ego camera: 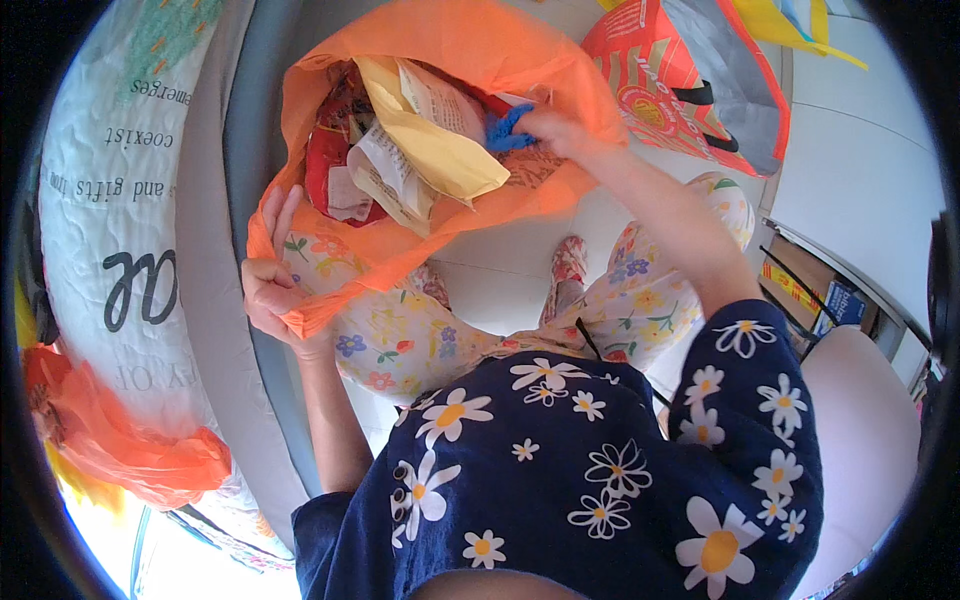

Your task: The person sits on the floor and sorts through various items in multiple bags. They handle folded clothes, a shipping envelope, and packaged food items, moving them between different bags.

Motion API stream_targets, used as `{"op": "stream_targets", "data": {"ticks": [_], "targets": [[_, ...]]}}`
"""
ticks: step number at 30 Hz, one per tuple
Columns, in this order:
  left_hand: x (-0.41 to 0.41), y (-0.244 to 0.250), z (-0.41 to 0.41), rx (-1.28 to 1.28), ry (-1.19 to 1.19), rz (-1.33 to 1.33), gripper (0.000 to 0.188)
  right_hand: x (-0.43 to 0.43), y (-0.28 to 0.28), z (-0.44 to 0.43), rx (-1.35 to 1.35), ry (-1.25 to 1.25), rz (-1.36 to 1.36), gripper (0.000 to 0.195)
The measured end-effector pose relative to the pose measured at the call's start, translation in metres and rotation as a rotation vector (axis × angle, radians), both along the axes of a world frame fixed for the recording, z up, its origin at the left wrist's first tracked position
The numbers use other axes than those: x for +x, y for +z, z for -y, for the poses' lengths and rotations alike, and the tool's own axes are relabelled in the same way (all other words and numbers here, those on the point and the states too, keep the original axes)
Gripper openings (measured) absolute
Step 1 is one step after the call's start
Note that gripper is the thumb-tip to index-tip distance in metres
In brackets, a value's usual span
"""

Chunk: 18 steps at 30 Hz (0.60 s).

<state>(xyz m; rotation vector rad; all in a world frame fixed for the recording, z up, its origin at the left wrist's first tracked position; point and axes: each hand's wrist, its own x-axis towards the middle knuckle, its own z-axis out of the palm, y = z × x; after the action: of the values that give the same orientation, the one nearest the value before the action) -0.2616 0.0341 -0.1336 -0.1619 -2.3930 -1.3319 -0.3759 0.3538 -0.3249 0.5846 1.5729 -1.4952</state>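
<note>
My left hand (274, 289) grips the near left rim of a large orange bag (465, 30), holding its mouth wide. Inside lie a crumpled yellow paper envelope (427, 142), printed paper sheets (386, 176) and red plastic packaging (319, 165). At the right of the opening, my right hand (555, 131), slightly blurred, has its fingers on a blue fuzzy item (510, 127), probably cloth or yarn. The bag's left part rests over my thigh in flowered trousers (420, 322). Whatever lies deeper in the bag is hidden.
A red shopping bag (660, 90) with a silver lining stands beyond my right hand. To the left is a bed edge with a quilted, printed cover (135, 202), a red plastic bag (142, 442) on it. On the right, boxes (840, 304) sit on a low shelf.
</note>
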Motion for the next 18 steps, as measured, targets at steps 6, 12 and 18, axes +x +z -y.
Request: {"op": "stream_targets", "data": {"ticks": [6,12,18], "targets": [[-0.011,0.008,-0.016,0.298,-0.023,0.001,0.040,-0.015,0.110,-0.033,0.058,-0.027,-0.064,0.027],[-0.009,0.013,-0.017,0.144,-0.037,-0.015,0.037,-0.003,0.129,-0.050,0.619,0.293,-0.282,0.029],[-0.011,0.011,-0.015,0.156,-0.066,0.010,0.039,0.018,0.156,-0.021,0.919,1.117,-0.415,0.050]]}}
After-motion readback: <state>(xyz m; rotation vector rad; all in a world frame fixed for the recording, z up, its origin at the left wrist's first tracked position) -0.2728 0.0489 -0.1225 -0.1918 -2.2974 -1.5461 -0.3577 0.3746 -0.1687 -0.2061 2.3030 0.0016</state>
